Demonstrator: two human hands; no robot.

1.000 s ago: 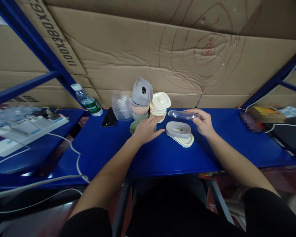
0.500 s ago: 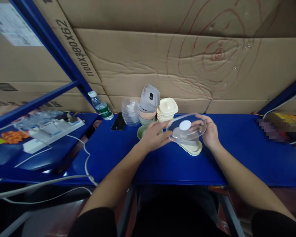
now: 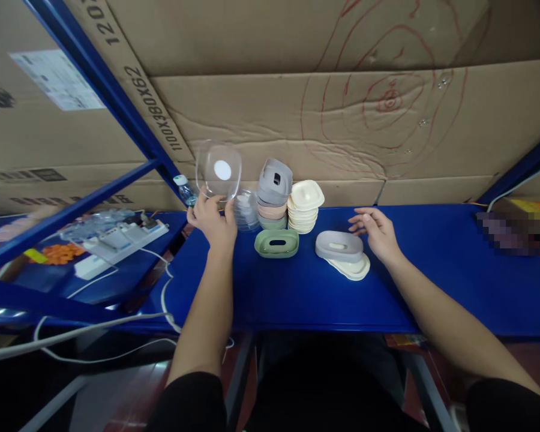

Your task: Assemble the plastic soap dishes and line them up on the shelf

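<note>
My left hand [image 3: 215, 221] holds a clear plastic lid [image 3: 211, 162] by its lower edge, tilted upright, with a round white patch at its middle. The lid is just above and left of a stack of clear plastic pieces [image 3: 246, 215]. My right hand [image 3: 377, 235] is empty, its fingers loosely bent and apart. Beside it, a grey oval dish [image 3: 337, 247] with a slot rests partly over cream flat pieces [image 3: 360, 267]. A green slotted dish [image 3: 276, 247] lies between the two hands, in front of the stacks.
Grey dishes [image 3: 275, 181] top a stack with pink and green ones below. To its right are stacked cream pieces [image 3: 305, 207]. A water bottle [image 3: 185, 191] stands behind my left hand. White power strips [image 3: 121, 246] and cables lie left, beyond a blue frame post [image 3: 130, 126].
My left hand has carried the clear lid leftward and up, away from my right hand, which has let go of it. The grey and green dishes now show uncovered.
</note>
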